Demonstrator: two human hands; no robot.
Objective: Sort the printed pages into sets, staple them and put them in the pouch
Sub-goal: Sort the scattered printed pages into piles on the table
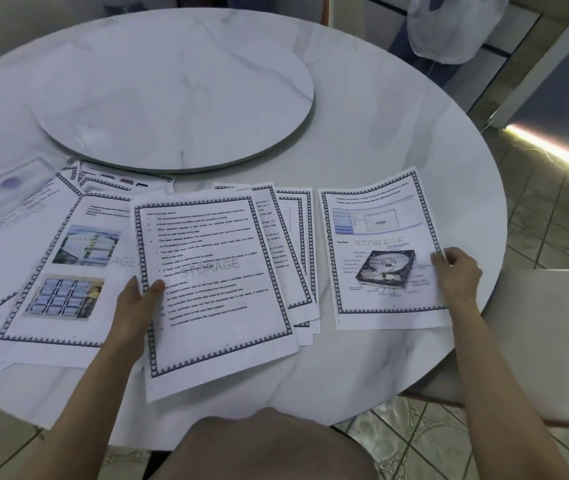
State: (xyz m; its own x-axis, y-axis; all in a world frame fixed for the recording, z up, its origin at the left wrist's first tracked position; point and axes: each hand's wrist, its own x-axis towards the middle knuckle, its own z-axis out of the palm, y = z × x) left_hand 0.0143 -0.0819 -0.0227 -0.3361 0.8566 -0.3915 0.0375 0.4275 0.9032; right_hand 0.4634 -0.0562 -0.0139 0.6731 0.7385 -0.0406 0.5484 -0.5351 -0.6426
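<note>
Round marble tabletop (362,140) strewn with pages, sorting underway: left hand (141,303) pinches a text page (213,282), right hand (456,271) pinches the hard-disk page (383,251); next, match pages into sets.

Round marble table (380,140), raised turntable (172,95) at its centre, white chair (532,341), tiled floor (553,220)

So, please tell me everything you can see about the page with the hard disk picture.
The hard disk page is a white printed sheet with a dark patterned border. It shows a blue screenshot near the top, a faint "STORAGE" watermark, and a labelled picture of an open hard disk; the small text is blurred. It lies flat on the marble table, apart from the other pages. The right hand pinches its right edge.
</note>
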